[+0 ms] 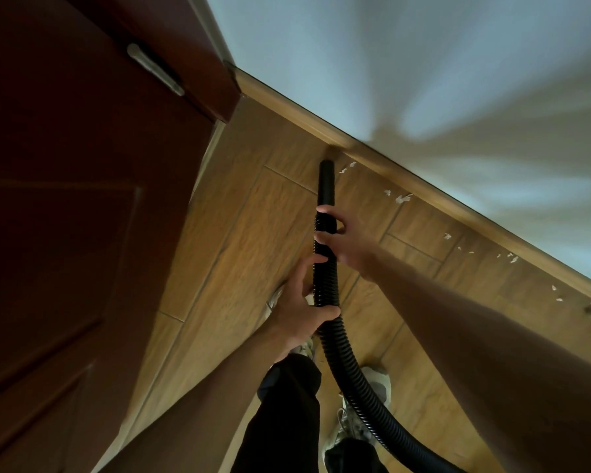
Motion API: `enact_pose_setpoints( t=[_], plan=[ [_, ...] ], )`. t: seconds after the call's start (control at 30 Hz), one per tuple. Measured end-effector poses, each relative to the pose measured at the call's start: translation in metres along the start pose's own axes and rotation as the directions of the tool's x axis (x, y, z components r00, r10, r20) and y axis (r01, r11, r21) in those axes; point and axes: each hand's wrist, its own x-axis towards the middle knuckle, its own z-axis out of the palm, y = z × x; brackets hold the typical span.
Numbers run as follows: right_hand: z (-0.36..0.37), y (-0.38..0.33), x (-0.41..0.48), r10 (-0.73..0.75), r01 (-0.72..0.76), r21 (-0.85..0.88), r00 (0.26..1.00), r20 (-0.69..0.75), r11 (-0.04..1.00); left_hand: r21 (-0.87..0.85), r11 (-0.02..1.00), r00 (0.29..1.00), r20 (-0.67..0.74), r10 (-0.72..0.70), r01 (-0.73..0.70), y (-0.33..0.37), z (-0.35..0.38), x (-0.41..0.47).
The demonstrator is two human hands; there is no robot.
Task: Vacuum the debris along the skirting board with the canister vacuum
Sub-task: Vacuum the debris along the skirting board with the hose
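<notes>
Door of dark red wood fills the left side. Beside it the left hand, arm stretched forward and down, curls its fingers round the ribbed black vacuum hose. Just above it, the right hand wraps over the same hose where the smooth nozzle begins. The nozzle tip sits low over the wooden floor, close to the skirting board. White debris lies scattered along the skirting board's base to the right.
</notes>
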Motion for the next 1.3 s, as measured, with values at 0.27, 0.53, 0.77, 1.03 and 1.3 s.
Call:
enact_pose_setpoints(
  t=[0.27,0.53,0.77,1.03,1.3],
  plan=[
    [-0.006,0.000,-0.007,0.052,-0.054,0.071,0.998,0.036,0.996,-0.018,1.000,0.999,0.032,-0.011,0.012,0.000,0.002,-0.004],
    [-0.015,0.004,-0.011,0.092,-0.090,0.094,0.996,-0.018,0.991,0.023,1.000,0.998,0.053,-0.015,0.014,0.001,0.007,-0.001],
    [-0.026,0.006,-0.015,0.103,-0.095,0.136,0.993,-0.057,0.986,0.054,0.998,0.995,0.101,-0.022,0.016,0.009,0.012,0.004],
    [-0.033,0.013,-0.024,0.132,-0.110,0.163,0.983,-0.126,0.980,0.122,0.992,0.990,0.139,-0.030,0.012,0.012,0.018,0.004],
    [-0.036,0.024,-0.029,0.144,-0.112,0.211,0.979,-0.144,0.971,0.214,0.976,0.980,0.186,-0.073,0.032,0.015,0.021,0.010]
  ],
)
